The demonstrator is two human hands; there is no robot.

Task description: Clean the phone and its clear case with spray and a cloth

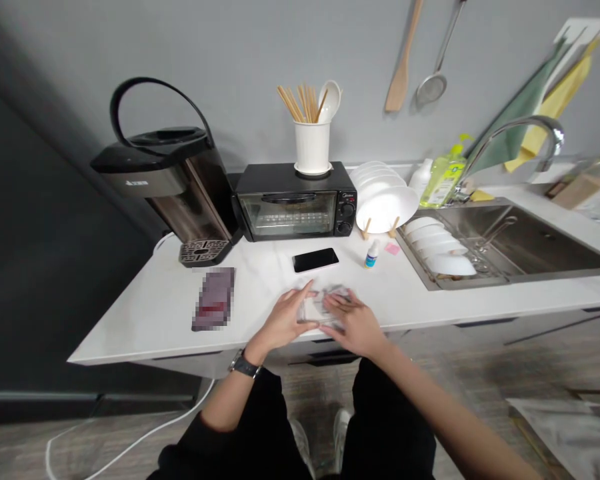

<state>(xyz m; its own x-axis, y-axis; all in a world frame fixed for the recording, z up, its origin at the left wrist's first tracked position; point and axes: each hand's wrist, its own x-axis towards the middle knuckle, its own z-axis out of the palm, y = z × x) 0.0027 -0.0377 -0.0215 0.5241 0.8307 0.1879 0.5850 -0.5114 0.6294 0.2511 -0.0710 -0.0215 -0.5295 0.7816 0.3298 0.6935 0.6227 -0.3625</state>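
At the counter's front edge, a thin see-through flat piece (314, 310) with a pale outline lies between my hands; its kind is hard to make out. My left hand (283, 320), with a black-strapped watch at the wrist, grips its left side, thumb near and fingers far. The fingers of my right hand (355, 325) press on a small crumpled greyish piece (336, 293) over its right side, partly hidden and blurred. Just beyond lies a black-screened phone (315, 260). A small white-and-blue bottle (372, 255) stands to the right, beside a pink slip (392, 249).
Behind stand a toaster oven (293, 207) bearing a white utensil cup (313, 147), a water dispenser (175, 193) and racked plates (385, 200). A blurred-out dark item (215, 298) lies left. To the right is a sink (550, 247) with bowls (437, 243).
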